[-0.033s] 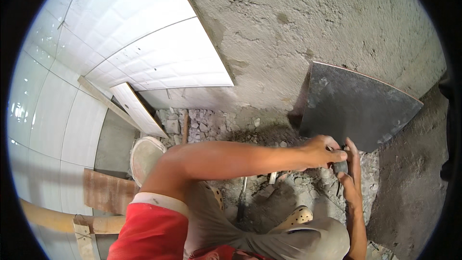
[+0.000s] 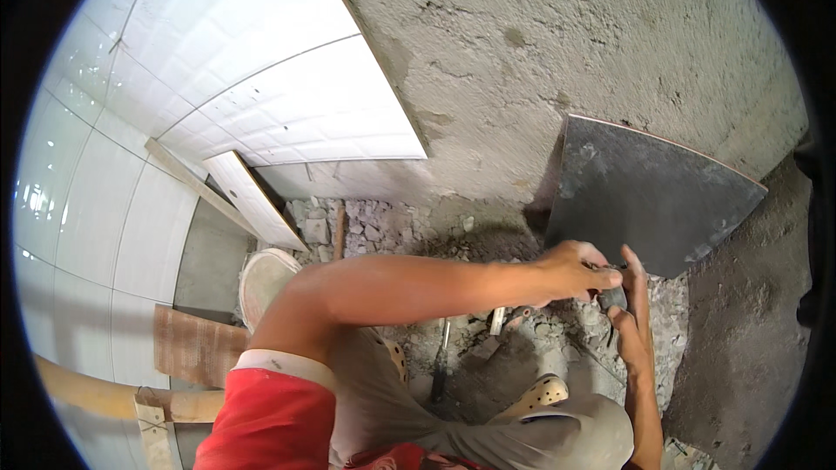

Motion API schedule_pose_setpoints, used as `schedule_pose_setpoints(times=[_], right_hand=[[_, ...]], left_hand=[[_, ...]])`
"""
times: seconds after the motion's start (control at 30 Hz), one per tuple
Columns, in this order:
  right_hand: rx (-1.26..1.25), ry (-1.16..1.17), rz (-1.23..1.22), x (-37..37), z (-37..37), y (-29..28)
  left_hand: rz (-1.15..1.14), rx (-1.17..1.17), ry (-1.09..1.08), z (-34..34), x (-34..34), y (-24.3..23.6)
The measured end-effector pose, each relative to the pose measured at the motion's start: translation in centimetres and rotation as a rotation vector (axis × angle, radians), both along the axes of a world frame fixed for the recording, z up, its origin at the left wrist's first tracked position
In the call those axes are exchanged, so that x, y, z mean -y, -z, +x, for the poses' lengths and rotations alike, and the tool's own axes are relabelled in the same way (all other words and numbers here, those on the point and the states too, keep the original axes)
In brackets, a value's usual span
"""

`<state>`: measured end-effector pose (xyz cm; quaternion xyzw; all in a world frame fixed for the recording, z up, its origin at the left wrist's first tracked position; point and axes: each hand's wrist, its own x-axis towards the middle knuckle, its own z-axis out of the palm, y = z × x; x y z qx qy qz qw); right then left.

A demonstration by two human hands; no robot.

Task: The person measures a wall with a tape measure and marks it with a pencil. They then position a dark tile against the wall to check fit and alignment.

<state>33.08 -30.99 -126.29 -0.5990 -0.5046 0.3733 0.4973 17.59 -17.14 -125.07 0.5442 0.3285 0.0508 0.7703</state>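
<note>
Both my hands meet at the right, just in front of the lower edge of a dark grey tile (image 2: 653, 191) leaning on the wall. A small, dark grey, rounded object (image 2: 613, 298) is between them; its kind I cannot make out. My left hand (image 2: 575, 271) reaches across from the left, thumb and fingers closed at its top. My right hand (image 2: 637, 322) comes up from below, its thumb against the object and a finger stretched upward beside it. A thin dark strand, perhaps a cord, hangs just below. Fingers partly hide the object.
Broken rubble (image 2: 374, 226) covers the floor along the rough cement wall (image 2: 522, 52). White tiles (image 2: 305, 104) line the upper left. A narrow tile strip (image 2: 252, 200), a round bucket (image 2: 268, 283) and a reddish-brown board (image 2: 196, 344) stand left. A dark-handled tool (image 2: 441, 370) lies between my feet.
Hardly anything differs. The whole view has shifted slightly, and both hands stay together on the dark grey object with only a tiny movement.
</note>
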Motion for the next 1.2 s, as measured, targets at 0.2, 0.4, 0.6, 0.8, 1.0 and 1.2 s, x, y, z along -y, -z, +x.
schedule_pose_setpoints(times=[0.2, 0.4, 0.6, 0.8, 1.0, 1.2], right_hand=[[0.083, -0.174, 0.207, -5.8, -6.2, 0.7], [0.246, -0.304, 0.303, -8.0, -7.7, -0.5], [0.332, -0.194, 0.247, -8.9, -6.6, 2.3], [0.697, -0.025, 0.141, -4.9, -0.1, 7.3], [0.633, -0.044, -0.004, -2.0, 3.5, 7.4], [0.251, -0.055, 0.026, -4.8, -3.1, 6.1]], left_hand=[[-0.081, -0.086, -0.013, -7.4, -3.8, -1.9], [-0.092, -0.052, 0.046, -11.4, -5.3, -5.1], [0.367, -0.147, -0.155, -16.5, -9.6, -12.0], [0.655, 0.044, -0.879, -25.3, -13.8, -16.9], [0.731, 0.201, -1.171, -27.4, -13.1, -18.3], [1.150, 0.464, -1.101, -25.2, -13.4, -28.1]])
